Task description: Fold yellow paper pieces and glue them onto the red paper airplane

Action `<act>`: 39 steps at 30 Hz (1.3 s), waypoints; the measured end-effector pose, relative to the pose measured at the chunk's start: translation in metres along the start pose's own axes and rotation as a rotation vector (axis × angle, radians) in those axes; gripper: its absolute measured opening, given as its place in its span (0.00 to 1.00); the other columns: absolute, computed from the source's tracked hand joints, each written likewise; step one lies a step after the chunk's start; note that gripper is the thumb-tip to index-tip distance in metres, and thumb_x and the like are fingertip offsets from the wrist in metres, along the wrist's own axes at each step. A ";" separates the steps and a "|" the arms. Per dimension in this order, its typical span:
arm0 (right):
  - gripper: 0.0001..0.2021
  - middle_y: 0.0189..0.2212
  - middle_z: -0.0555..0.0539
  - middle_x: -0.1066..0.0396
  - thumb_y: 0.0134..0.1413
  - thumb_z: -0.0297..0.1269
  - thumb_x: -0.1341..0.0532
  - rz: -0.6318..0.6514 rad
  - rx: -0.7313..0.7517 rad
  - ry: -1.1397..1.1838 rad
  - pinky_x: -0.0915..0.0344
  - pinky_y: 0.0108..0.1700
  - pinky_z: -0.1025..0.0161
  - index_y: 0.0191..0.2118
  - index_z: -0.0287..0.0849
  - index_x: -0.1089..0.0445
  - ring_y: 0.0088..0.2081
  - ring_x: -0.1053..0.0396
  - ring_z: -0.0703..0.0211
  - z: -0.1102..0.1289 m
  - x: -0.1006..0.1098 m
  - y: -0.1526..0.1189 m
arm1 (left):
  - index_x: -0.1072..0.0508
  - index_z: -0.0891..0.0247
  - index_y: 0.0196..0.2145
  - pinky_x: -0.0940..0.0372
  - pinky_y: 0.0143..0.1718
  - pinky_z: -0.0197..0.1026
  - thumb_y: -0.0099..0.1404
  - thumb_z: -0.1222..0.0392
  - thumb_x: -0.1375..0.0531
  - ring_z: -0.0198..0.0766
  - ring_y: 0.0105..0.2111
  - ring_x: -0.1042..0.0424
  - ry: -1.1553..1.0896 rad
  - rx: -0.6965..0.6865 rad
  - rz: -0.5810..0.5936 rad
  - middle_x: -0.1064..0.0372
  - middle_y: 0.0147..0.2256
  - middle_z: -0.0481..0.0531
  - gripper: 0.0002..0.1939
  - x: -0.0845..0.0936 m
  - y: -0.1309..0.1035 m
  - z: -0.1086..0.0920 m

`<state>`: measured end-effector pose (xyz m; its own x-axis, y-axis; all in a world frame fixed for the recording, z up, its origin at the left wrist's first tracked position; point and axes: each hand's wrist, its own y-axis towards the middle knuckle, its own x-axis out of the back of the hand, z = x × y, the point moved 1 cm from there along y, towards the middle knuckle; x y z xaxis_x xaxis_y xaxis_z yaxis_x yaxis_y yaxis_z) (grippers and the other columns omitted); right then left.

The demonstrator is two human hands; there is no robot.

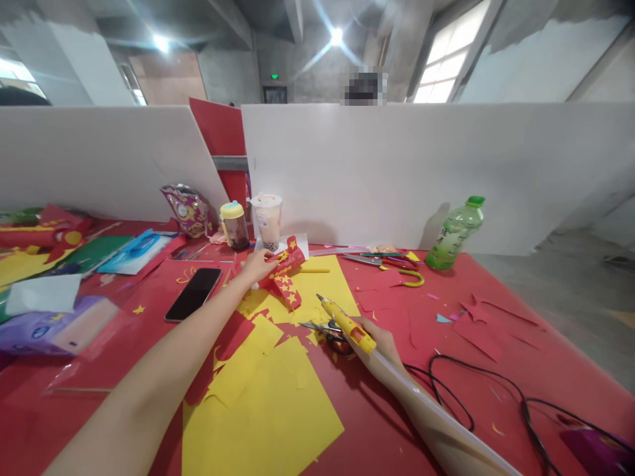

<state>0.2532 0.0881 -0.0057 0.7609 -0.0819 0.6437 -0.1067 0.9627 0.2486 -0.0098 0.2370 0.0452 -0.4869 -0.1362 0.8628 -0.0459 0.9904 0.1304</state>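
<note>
The left hand (pixel 258 266) is nearly closed, fingertips pinching a red airplane-shaped craft (pixel 286 272) covered in yellow stars and dots, at ten o'clock from the glue gun's nozzle. The right hand (pixel 380 345) is wrapped around a yellow plastic glue gun (pixel 347 322), a long translucent stick (pixel 421 396) trailing from its rear along the forearm.

From the nozzle, a ribbed green bottle (pixel 449 241) stands at two o'clock; its label carries dark characters too blurred to read. Yellow-handled scissors (pixel 411 278) lie at three, a black cable (pixel 471 360) loops at four, and smooth, ragged-edged yellow paper (pixel 278 410) spreads at seven. A glossy black phone (pixel 194 294) is at nine. A crinkled foil bag (pixel 186 210) with illegible purple print and a yellow-lidded jar (pixel 237 231) sit at ten; a lidded plastic cup (pixel 268 218) stands at eleven. Black-handled scissors (pixel 336 340) lie just beside the gun.
</note>
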 end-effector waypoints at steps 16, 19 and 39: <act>0.16 0.29 0.46 0.25 0.45 0.40 0.46 0.012 -0.017 0.011 0.34 0.32 0.64 0.38 0.38 0.30 0.30 0.28 0.55 0.002 0.001 0.000 | 0.29 0.61 0.37 0.38 0.41 0.38 0.56 0.57 0.42 0.42 0.41 0.32 -0.006 -0.014 0.014 0.29 0.40 0.52 0.10 -0.002 0.001 0.004; 0.15 0.30 0.47 0.25 0.45 0.41 0.46 0.010 -0.019 0.019 0.34 0.32 0.64 0.38 0.40 0.30 0.30 0.28 0.55 0.005 0.002 0.000 | 0.30 0.62 0.38 0.38 0.42 0.41 0.59 0.57 0.44 0.41 0.41 0.32 -0.009 -0.032 0.049 0.31 0.41 0.53 0.10 -0.001 0.002 0.004; 0.16 0.31 0.47 0.26 0.46 0.41 0.45 -0.013 -0.049 0.050 0.35 0.32 0.65 0.39 0.39 0.31 0.31 0.29 0.56 -0.001 -0.001 -0.001 | 0.35 0.64 0.44 0.47 0.49 0.51 0.58 0.66 0.49 0.49 0.50 0.41 0.102 -0.119 -0.179 0.38 0.48 0.60 0.16 0.013 -0.042 0.004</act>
<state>0.2529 0.0879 -0.0074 0.7932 -0.0831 0.6033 -0.0655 0.9733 0.2201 -0.0177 0.1936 0.0496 -0.3890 -0.3170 0.8650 -0.0176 0.9413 0.3371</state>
